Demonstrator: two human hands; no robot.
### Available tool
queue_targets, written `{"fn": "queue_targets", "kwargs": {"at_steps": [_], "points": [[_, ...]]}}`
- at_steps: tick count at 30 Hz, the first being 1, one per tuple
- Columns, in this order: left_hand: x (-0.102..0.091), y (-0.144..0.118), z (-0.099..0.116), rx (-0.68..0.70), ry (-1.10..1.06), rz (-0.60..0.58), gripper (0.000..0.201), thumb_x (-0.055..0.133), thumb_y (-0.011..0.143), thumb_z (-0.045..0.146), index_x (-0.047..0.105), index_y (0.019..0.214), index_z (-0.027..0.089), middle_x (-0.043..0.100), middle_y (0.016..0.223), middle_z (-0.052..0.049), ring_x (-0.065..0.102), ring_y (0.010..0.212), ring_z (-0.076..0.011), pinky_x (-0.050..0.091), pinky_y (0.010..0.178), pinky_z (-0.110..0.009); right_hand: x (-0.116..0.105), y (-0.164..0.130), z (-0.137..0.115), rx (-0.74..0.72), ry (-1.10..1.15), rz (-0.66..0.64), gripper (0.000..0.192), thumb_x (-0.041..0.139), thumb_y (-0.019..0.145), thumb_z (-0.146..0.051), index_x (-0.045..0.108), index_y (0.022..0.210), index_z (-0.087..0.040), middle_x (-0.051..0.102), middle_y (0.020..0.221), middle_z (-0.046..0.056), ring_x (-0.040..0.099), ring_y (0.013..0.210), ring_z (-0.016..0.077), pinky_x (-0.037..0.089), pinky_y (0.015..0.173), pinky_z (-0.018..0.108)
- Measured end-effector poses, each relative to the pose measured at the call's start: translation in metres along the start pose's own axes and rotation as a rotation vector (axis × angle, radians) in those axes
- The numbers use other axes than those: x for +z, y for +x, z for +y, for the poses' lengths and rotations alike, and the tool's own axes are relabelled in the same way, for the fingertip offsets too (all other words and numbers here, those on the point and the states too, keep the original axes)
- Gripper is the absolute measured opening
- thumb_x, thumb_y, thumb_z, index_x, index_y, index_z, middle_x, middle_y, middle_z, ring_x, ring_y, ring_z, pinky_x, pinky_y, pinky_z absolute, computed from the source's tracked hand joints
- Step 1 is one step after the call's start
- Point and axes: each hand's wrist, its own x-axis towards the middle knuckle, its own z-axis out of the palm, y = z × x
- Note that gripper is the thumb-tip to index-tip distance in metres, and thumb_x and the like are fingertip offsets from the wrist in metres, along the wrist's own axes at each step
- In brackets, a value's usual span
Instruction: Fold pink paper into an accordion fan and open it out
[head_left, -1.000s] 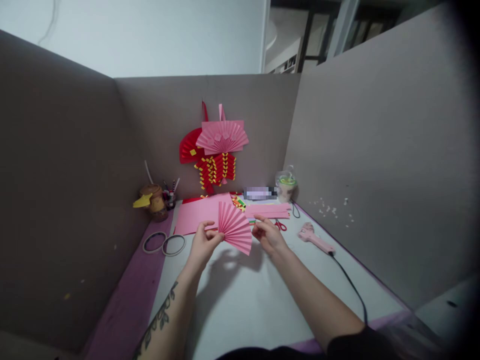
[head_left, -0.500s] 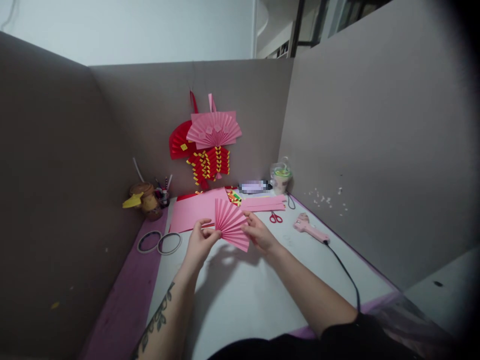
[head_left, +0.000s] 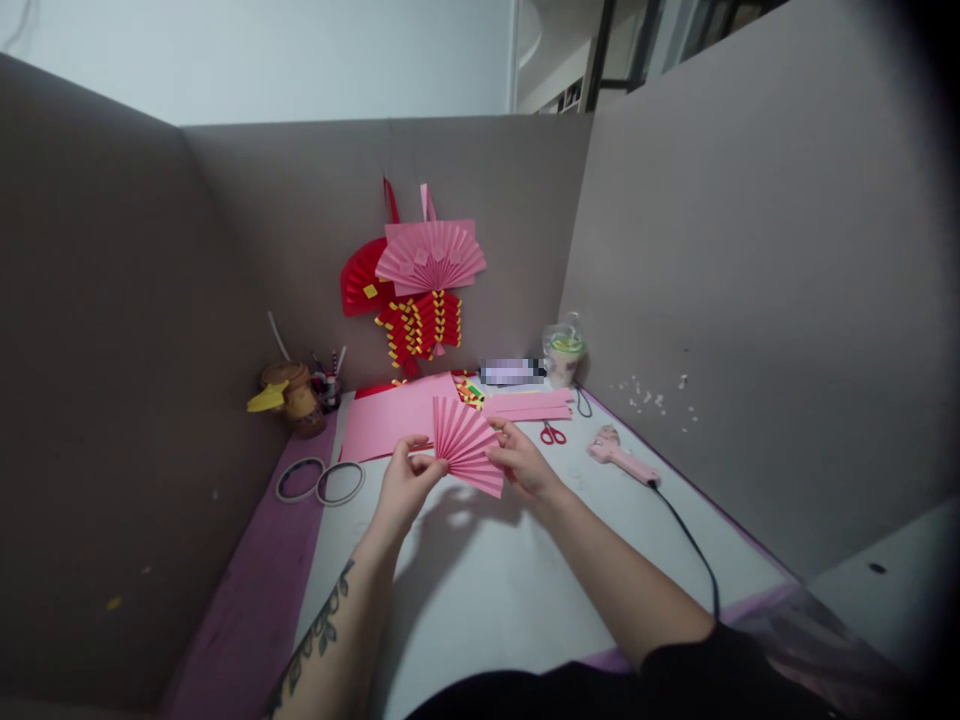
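Observation:
A pleated pink paper fan (head_left: 463,445) is held spread above the white tabletop, its narrow end toward the left. My left hand (head_left: 409,482) pinches that gathered end between thumb and fingers. At the opposite, wide edge, my right hand (head_left: 525,460) grips the outer pleats with thumb in front; some of its fingertips are hidden behind the paper. Behind the fan lie a large pink paper sheet (head_left: 390,415) and pink paper strips (head_left: 529,405). Red-handled scissors (head_left: 553,433) rest just beyond my right hand.
Two tape rolls (head_left: 340,484) lie at left. A pink glue gun (head_left: 622,458) with a black cord lies at right. Brown pot (head_left: 300,400), pen holder (head_left: 328,385) and lidded cup (head_left: 564,355) stand at the back. Paper fan decorations (head_left: 431,260) hang on the grey partition (head_left: 510,200).
The view has shifted slightly. Both hands keep their hold on the fan, which sits in nearly the same place and stays spread.

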Motion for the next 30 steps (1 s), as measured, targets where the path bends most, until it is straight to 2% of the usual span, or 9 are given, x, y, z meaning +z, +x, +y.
{"fn": "queue_targets", "kwargs": {"at_steps": [7, 21, 25, 30], "points": [[0.001, 0.0, -0.002, 0.01, 0.009, -0.009, 0.051, 0.073, 0.062, 0.033, 0.044, 0.102, 0.018, 0.061, 0.058, 0.005, 0.058, 0.059, -0.0125, 0.042, 0.062, -0.023, -0.009, 0.005, 0.008, -0.012, 0.035, 0.052, 0.05, 0.075, 0.058, -0.018, 0.053, 0.103, -0.022, 0.063, 0.069, -0.005, 0.055, 0.058, 0.0111, 0.041, 0.059, 0.024], [-0.001, 0.001, -0.003, 0.017, 0.022, 0.0, 0.049, 0.071, 0.064, 0.03, 0.044, 0.102, 0.018, 0.059, 0.058, 0.006, 0.055, 0.056, -0.0105, 0.039, 0.058, -0.022, -0.003, 0.001, 0.004, 0.025, 0.028, 0.041, 0.044, 0.073, 0.057, -0.017, 0.056, 0.098, -0.021, 0.064, 0.071, -0.004, 0.058, 0.062, 0.0118, 0.043, 0.062, 0.024], [-0.002, 0.002, -0.008, 0.002, 0.011, -0.006, 0.046, 0.07, 0.065, 0.03, 0.044, 0.101, 0.018, 0.059, 0.058, 0.006, 0.055, 0.057, -0.0104, 0.039, 0.059, -0.022, -0.002, -0.002, 0.005, 0.058, 0.009, -0.008, 0.049, 0.074, 0.057, -0.018, 0.054, 0.101, -0.021, 0.067, 0.077, -0.001, 0.062, 0.068, 0.0153, 0.047, 0.067, 0.028], [-0.001, 0.003, -0.012, -0.018, 0.039, -0.05, 0.045, 0.068, 0.066, 0.029, 0.044, 0.103, 0.018, 0.06, 0.061, 0.005, 0.055, 0.058, -0.0106, 0.039, 0.058, -0.021, -0.004, -0.005, 0.016, 0.05, -0.036, -0.007, 0.057, 0.078, 0.058, -0.023, 0.05, 0.107, -0.022, 0.068, 0.081, 0.0, 0.065, 0.072, 0.0191, 0.05, 0.072, 0.035]]}}
